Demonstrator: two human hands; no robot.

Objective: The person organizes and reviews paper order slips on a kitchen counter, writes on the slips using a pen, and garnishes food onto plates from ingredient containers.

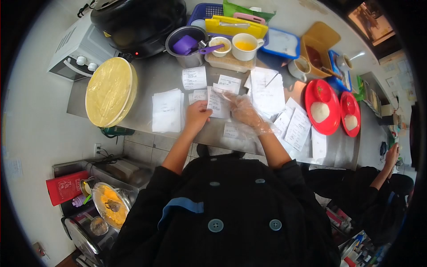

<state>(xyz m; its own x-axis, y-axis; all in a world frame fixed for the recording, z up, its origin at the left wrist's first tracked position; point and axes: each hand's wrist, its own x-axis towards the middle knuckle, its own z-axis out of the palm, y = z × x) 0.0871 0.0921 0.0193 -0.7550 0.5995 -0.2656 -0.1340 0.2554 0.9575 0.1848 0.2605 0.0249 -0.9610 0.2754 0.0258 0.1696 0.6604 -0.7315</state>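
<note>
My left hand pinches the left edge of a printed paper receipt just above the steel table. My right hand, in a loose clear plastic glove, has its fingers closed at the receipt's upper right. More printed slips lie around them: one receipt behind my left hand, another slip behind the held one, and a small slip near the table edge. Left of my hands is a stack of white paper; to the right sits a handwritten stack with loose notes.
Behind the papers stand a metal pot with a purple scoop, a cup of yellow liquid and a plastic tub. A wrapped yellow round container is left. Red plates hold white mounds. Another person works at right.
</note>
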